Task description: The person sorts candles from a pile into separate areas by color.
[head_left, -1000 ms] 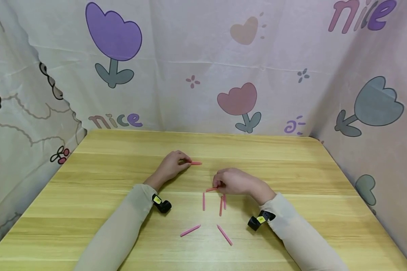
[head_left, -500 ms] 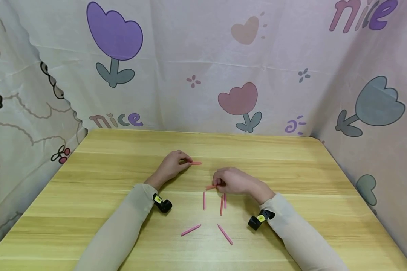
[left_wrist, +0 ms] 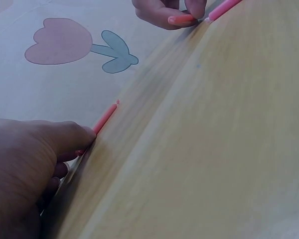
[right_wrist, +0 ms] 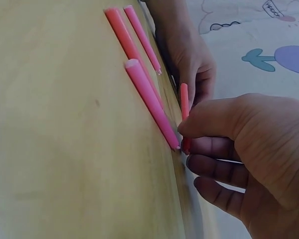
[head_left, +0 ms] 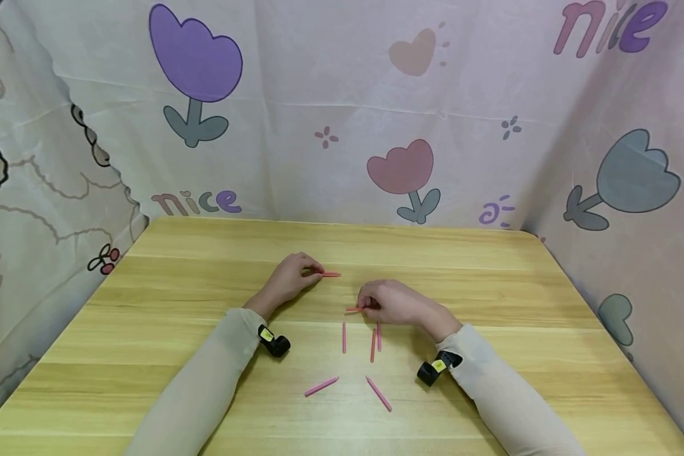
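Near the far middle of the table, my left hand point(head_left: 287, 278) pinches a coral candle point(head_left: 332, 275) between thumb and fingers; its wick end points right. The left wrist view shows the thumb over this red-looking candle point(left_wrist: 105, 119). My right hand point(head_left: 396, 303) is closer in and to the right, pinching an orange candle point(head_left: 352, 310) by one end, thumb against forefinger. Just below it lie a pink candle point(head_left: 344, 337) and, to the right, an orange candle point(head_left: 373, 345) close beside another pink candle point(head_left: 379, 337), all pointing away from me.
Nearer to me, two more pink candles lie slanted on the wooden table point(head_left: 205, 392), one to the left point(head_left: 322, 386) and one to the right point(head_left: 379, 394). A printed cloth point(head_left: 296, 76) hangs behind the table and along both sides.
The orange candle in my right hand has shifted slightly away from me and turned from a slant to nearly level. My left hand keeps its place with its candle.
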Available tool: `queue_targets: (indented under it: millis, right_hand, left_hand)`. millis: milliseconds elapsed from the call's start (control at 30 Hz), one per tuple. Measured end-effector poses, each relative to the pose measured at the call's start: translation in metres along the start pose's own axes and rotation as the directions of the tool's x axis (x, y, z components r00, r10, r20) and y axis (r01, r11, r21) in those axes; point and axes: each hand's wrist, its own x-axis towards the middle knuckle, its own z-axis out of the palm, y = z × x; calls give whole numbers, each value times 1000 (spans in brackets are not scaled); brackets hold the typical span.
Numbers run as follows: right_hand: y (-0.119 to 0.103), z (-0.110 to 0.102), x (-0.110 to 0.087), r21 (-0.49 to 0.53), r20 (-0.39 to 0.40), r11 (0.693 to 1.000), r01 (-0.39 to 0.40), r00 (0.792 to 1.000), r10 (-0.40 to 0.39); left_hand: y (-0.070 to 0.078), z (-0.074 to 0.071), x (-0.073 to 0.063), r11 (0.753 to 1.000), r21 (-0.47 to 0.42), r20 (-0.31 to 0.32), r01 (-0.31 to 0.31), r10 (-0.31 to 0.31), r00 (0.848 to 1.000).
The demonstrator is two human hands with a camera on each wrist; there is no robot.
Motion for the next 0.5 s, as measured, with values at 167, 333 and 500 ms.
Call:
queue_targets:
  millis: [167, 333, 500]
  right_hand:
    - [1, 1, 2, 29, -12, 999, -26, 1000, 26]
    - [2, 0, 5, 44, -14, 996, -78, 997, 79]
    - [4, -4, 11, 57, -30, 994, -96, 995, 98]
  left_hand:
    - [0, 0, 1, 1000, 9, -13, -7, 7, 1000]
    - [-1, 1, 0, 1000, 5, -8, -8, 8, 1000]
    - [-1, 1, -1, 1000, -5, -5, 3, -3, 1000]
